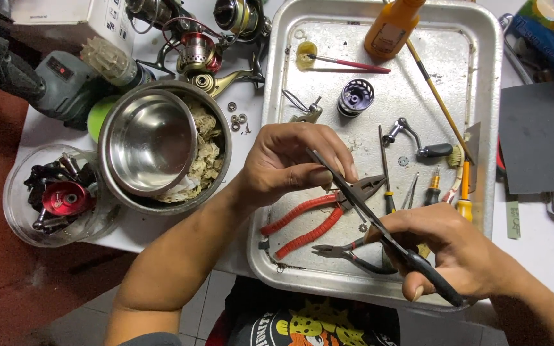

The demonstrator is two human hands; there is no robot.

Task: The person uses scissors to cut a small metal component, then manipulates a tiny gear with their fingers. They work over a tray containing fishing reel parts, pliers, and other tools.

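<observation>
My right hand grips the black handle of a long thin tool, like tweezers or fine-nose pliers, that slants up to the left. Its tip meets the fingertips of my left hand, which pinch something too small to make out. Both hands hover over a metal tray. Below them in the tray lie red-handled pliers and small black pliers.
The tray also holds an orange bottle, a dark spool, a reel handle, a brush and small screwdrivers. Left of it stand nested steel bowls, a clear tub of reel parts and fishing reels.
</observation>
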